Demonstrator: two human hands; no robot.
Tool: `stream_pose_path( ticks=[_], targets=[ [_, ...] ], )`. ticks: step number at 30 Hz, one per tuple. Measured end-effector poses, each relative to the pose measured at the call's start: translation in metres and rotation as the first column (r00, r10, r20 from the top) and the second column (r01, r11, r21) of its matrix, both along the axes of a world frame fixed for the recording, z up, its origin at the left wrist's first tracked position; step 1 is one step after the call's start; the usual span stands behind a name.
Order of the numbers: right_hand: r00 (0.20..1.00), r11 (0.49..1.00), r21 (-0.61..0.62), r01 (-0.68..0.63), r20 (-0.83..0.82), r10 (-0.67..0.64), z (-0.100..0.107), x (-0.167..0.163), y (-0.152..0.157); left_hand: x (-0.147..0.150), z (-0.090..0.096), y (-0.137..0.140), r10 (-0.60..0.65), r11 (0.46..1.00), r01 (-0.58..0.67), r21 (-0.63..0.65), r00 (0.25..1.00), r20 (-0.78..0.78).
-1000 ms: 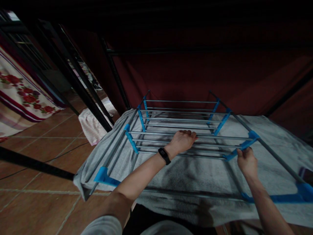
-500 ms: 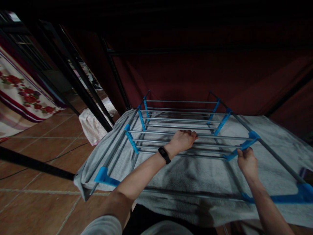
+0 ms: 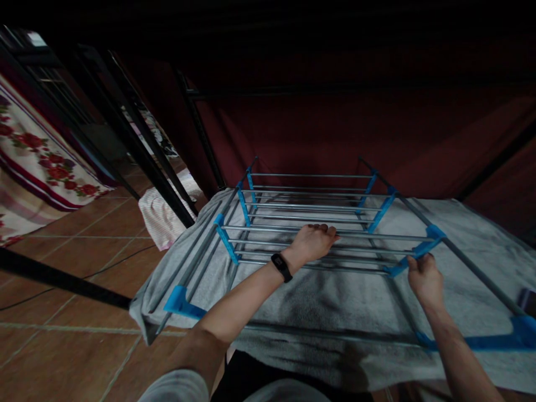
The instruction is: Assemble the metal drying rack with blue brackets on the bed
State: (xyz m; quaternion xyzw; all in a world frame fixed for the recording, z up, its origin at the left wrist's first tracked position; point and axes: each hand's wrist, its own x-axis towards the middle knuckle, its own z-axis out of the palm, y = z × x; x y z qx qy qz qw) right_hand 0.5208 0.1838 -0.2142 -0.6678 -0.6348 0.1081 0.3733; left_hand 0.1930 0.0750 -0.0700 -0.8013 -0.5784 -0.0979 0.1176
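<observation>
A rack of grey metal tubes with blue plastic joints, a shoe rack or drying rack by its look, lies on its side; one long bar (image 3: 259, 228) crosses its middle. My left hand (image 3: 315, 242), with a black band (image 3: 281, 267) on the wrist, is wrapped over that bar near its centre. At the right end of the same tier, my right hand (image 3: 426, 277) pinches the blue plastic bracket (image 3: 419, 249) from the near side. Its fingertips are partly hidden. Farther bars and brackets stand behind, toward the wall.
Under the rack is a grey cloth-covered surface (image 3: 318, 301). Dark metal posts (image 3: 138, 151) rise at the left, beside a striped cloth (image 3: 161, 218) and a floral blanket (image 3: 54, 162). A dark red wall (image 3: 301, 128) closes the back. Brown floor tiles (image 3: 75, 352) show at left.
The view has shifted slightly, so the surroundings at left sit a little farther right. Both hands keep their grip on the same parts of the rack.
</observation>
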Motion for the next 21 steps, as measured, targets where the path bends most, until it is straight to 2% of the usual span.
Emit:
stream_pose_path(
  ticks=[10, 21],
  targets=[
    [1.000, 0.999, -0.047, 0.003, -0.002, -0.003, 0.007, -0.004, -0.005, -0.002, 0.003, -0.002, 0.009, 1.000, -0.009, -0.026, 1.000, -0.002],
    [1.000, 1.000, -0.030, -0.002, 0.025, 0.003, 0.009, -0.009, -0.008, -0.007, 0.001, -0.004, 0.008, 1.000, -0.008, 0.005, 1.000, -0.017]
  ],
)
